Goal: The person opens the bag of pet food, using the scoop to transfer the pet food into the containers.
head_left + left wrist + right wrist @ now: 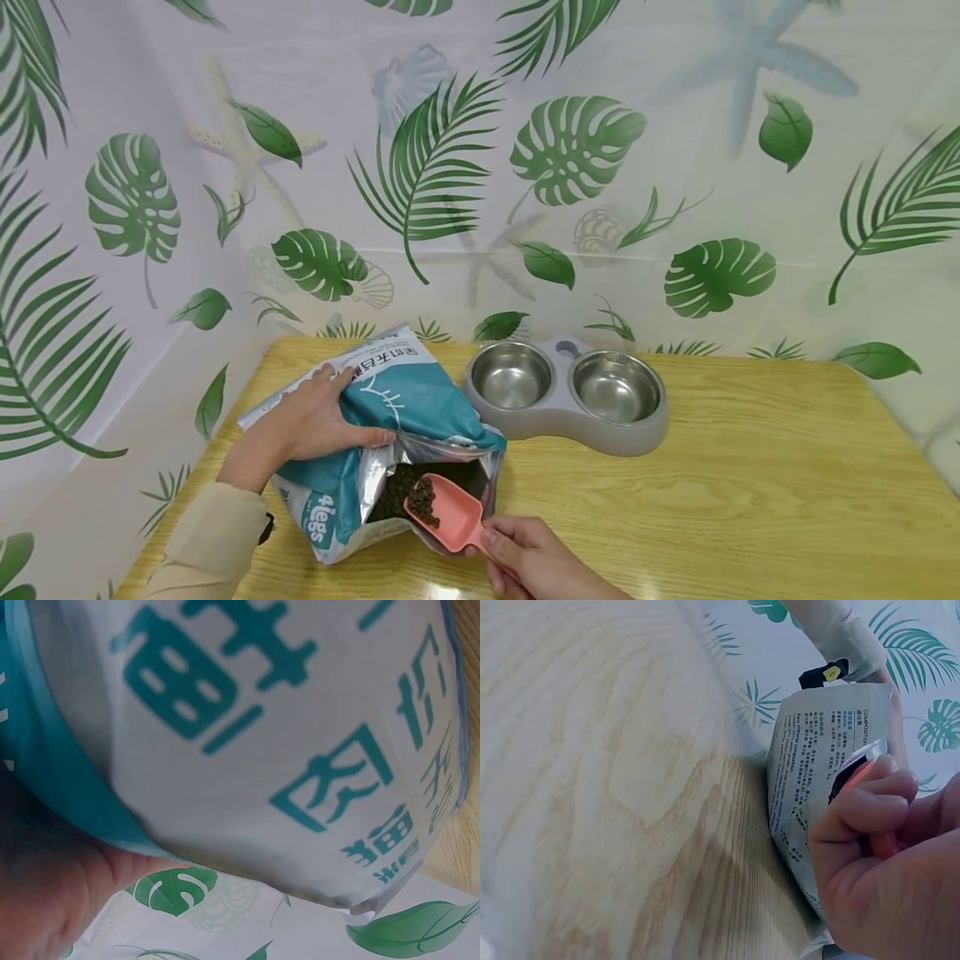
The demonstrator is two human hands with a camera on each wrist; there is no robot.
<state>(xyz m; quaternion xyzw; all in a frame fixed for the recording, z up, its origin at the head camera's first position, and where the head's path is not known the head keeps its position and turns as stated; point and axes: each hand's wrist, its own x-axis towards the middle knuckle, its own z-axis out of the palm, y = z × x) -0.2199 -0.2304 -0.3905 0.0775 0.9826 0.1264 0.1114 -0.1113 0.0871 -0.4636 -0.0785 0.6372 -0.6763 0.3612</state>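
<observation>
A teal and white food bag [420,392] lies tilted on the table, its mouth facing the near right and brown kibble [393,492] showing inside. My left hand [318,417] grips the bag from above, the thumb by the mouth's upper edge; in the left wrist view the hand [52,885] is against the printed bag [202,780]. With my right hand [543,558] I hold the handle of a pink scoop [459,515], whose bowl is at the bag's mouth with some kibble in it. In the right wrist view my curled fingers [862,814] partly hide the scoop, beside the bag [810,750].
Behind and right of the bag stands a grey double feeder [536,421] with two metal bowls, their shiny bottoms visible. The wooden table [750,475] extends to the right. A leaf-patterned cloth [465,208] hangs behind the table and at the left.
</observation>
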